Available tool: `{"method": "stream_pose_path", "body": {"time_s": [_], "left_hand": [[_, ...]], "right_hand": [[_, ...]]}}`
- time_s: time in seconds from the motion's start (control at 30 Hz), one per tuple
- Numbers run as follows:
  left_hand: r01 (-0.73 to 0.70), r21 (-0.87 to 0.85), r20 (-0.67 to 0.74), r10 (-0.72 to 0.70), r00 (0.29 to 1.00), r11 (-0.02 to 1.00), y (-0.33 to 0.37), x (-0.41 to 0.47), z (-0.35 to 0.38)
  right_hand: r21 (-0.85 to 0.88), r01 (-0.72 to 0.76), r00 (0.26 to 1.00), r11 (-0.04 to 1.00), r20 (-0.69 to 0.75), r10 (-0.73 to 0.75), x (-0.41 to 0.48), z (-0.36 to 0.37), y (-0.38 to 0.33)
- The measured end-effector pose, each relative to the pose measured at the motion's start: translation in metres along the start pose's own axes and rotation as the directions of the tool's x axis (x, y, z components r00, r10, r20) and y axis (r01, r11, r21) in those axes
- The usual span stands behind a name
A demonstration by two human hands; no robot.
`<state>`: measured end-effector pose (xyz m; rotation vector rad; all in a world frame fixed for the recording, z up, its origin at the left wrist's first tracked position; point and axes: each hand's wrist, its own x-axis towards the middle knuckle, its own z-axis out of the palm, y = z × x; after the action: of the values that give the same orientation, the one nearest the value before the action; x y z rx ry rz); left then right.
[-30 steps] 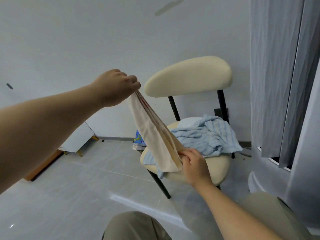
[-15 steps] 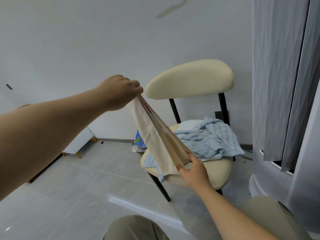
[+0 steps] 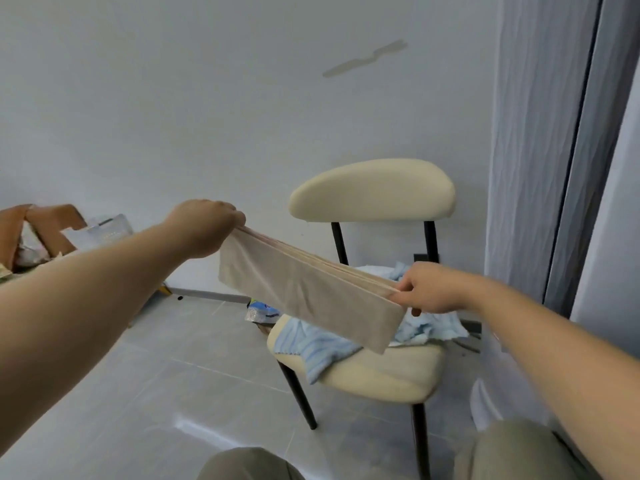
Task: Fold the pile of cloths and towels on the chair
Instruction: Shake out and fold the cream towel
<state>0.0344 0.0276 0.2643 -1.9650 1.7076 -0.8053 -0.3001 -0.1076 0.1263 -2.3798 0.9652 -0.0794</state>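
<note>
A beige cloth (image 3: 304, 292), folded into a long band of several layers, is stretched in the air in front of the chair. My left hand (image 3: 204, 226) grips its upper left end. My right hand (image 3: 429, 289) pinches its lower right end. Below it a cream chair (image 3: 384, 375) with black legs carries a crumpled light blue striped towel (image 3: 322, 351) on its seat, partly hidden behind the beige cloth.
A grey curtain (image 3: 540, 150) hangs at the right beside the chair. A small printed packet (image 3: 261, 311) lies on the grey tiled floor (image 3: 173, 393) behind the chair. Brown cardboard and bags (image 3: 45, 233) sit at the far left. My knees (image 3: 249, 465) show at the bottom edge.
My right hand has risen from the chair seat and moved right, pulling the beige cloth out nearly level. My left hand dropped lower. The view tilted and shifted left.
</note>
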Motion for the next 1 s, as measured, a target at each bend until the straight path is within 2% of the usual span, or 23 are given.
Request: {"method": "stream_pose_path", "body": {"time_s": [0.07,0.17,0.3,0.4,0.53,0.6,0.67,0.8,0.93,1.0], "left_hand": [[0.042,-0.088,0.062,-0.037,0.997,0.995,0.0,-0.006,0.006],[0.115,-0.243,0.186,-0.07,0.98,0.963,0.011,-0.013,0.012],[0.192,-0.435,0.275,-0.074,0.959,0.88,0.031,-0.018,0.013],[0.33,-0.627,0.373,-0.099,0.922,0.706,0.039,-0.022,0.013],[0.445,-0.781,0.438,-0.123,0.89,0.438,0.048,-0.024,0.013],[0.505,-0.805,0.503,-0.093,0.859,0.311,0.053,-0.025,0.016],[0.557,-0.799,0.562,-0.049,0.826,0.225,0.057,-0.025,0.019],[0.621,-0.782,0.621,-0.024,0.784,0.045,0.064,-0.019,0.037],[0.663,-0.747,0.665,-0.021,0.747,-0.048,0.077,-0.008,0.059],[0.656,-0.746,0.665,-0.062,0.745,-0.12,0.081,0.0,0.063]], "right_hand": [[0.045,-0.02,0.997,0.999,0.071,0.017,-0.009,-0.032,-0.005],[0.078,-0.021,0.997,0.997,0.08,0.015,-0.02,-0.067,-0.008],[0.267,-0.026,1.0,0.963,-0.01,0.029,-0.03,-0.086,-0.007],[0.448,-0.051,0.994,0.893,-0.064,0.089,-0.034,-0.089,0.0],[0.551,-0.137,0.988,0.823,0.014,0.154,-0.04,-0.088,0.009],[0.542,-0.202,0.979,0.815,0.078,0.19,-0.04,-0.084,0.011],[0.547,-0.258,0.966,0.797,0.124,0.227,-0.038,-0.08,0.013],[0.628,-0.328,0.942,0.705,0.159,0.296,-0.026,-0.074,0.022],[0.653,-0.405,0.907,0.64,0.197,0.373,-0.007,-0.066,0.027],[0.69,-0.405,0.894,0.6,0.162,0.417,0.005,-0.062,0.027]]}}
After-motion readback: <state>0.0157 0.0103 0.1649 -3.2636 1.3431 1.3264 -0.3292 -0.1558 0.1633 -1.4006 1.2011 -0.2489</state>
